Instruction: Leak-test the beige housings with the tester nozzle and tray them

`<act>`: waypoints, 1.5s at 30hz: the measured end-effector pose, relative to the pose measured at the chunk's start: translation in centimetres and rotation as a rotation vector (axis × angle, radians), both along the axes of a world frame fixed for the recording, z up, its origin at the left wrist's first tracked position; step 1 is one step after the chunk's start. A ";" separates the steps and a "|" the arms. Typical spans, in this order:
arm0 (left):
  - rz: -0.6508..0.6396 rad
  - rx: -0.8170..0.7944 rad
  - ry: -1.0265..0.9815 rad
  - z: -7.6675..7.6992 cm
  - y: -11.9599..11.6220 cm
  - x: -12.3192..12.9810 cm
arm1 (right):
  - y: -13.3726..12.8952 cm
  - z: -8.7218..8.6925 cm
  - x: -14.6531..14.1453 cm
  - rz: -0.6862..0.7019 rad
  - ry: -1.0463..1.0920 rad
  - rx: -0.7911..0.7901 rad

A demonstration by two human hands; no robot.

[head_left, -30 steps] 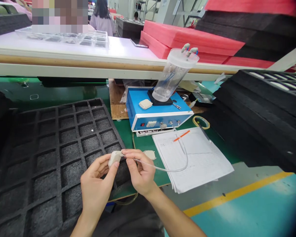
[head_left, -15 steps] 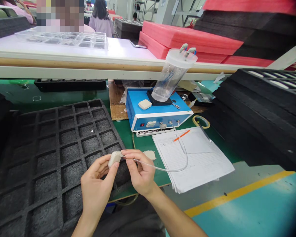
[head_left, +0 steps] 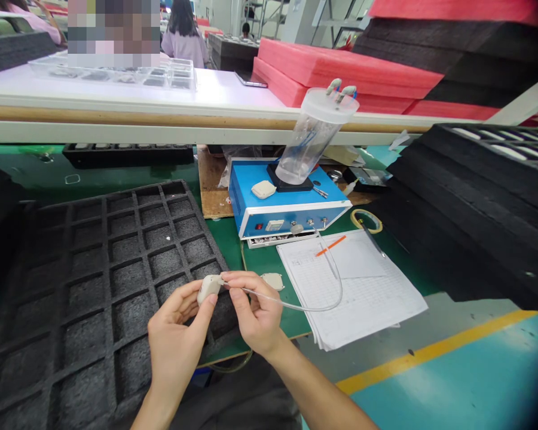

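A small beige plastic part is pinched between the thumb and fingers of my left hand. Beside it, my right hand grips the end of a thin clear tube against the part's upper right corner. The tube loops back over the papers to the front of a blue box. On that box lie another beige part and a tilted clear cylinder. A flat beige piece rests on the green table just behind my right hand.
A black foam tray with square compartments fills the left side. Papers with an orange stick lie at the right, near a tape roll. Black foam trays are stacked far right. People are beyond the white shelf.
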State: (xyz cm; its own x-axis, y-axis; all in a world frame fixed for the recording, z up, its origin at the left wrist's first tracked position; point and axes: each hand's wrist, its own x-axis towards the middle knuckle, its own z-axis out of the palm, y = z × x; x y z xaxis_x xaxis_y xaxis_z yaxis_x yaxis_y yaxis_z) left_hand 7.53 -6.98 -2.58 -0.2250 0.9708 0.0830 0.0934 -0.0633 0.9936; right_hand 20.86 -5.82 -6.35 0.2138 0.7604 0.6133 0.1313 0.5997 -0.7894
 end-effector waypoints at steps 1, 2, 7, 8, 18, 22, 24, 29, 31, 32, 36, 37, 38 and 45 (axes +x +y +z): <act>0.000 0.001 0.001 0.0 0.0 0.0 | 0.0 0.0 0.0 0.004 0.000 -0.003; -0.001 0.001 0.001 0.0 0.0 0.0 | 0.0 -0.1 0.0 0.008 -0.001 -0.006; -0.008 -0.001 0.000 0.0 0.0 0.0 | 0.0 -0.2 0.0 0.018 0.004 -0.011; -0.010 -0.002 0.000 0.0 0.0 0.0 | 0.0 -0.2 0.0 0.020 0.005 -0.012; -0.020 -0.005 -0.012 -0.1 0.0 0.0 | -0.1 -0.4 0.0 0.029 0.012 -0.022; -0.021 -0.008 -0.020 -0.2 0.0 0.0 | -0.1 -0.5 0.1 0.036 0.020 -0.023; -0.019 -0.005 -0.018 -0.2 0.0 -0.1 | -0.1 -0.5 0.1 0.044 0.029 -0.031; -0.017 -0.002 -0.017 -0.2 -0.1 -0.2 | -0.1 -0.5 0.0 0.055 0.040 -0.036; -0.019 0.005 -0.022 -0.2 -0.1 -0.2 | -0.1 -0.5 0.0 0.056 0.043 -0.033; -0.020 0.009 -0.024 -0.2 -0.1 -0.2 | -0.1 -0.5 -0.1 0.057 0.045 -0.033; -0.019 0.019 -0.027 -0.2 0.0 -0.1 | -0.1 -0.5 0.0 0.060 0.050 -0.039; -0.020 0.019 -0.027 -0.2 0.1 0.0 | -0.1 -0.5 0.0 0.061 0.050 -0.039; -0.020 0.021 -0.027 -0.2 0.1 0.0 | -0.1 -0.5 0.0 0.060 0.051 -0.039; -0.018 0.008 -0.025 -0.3 0.1 0.0 | -0.1 -0.6 0.1 0.058 0.045 -0.041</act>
State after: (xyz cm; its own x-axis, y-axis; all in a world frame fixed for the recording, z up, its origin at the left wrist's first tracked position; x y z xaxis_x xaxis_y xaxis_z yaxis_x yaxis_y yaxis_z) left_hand 7.51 -6.84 -2.86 -0.2099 0.9740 0.0855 0.0669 -0.0729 0.9951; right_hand 20.93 -5.96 -6.90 0.1952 0.7967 0.5720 0.0606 0.5723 -0.8178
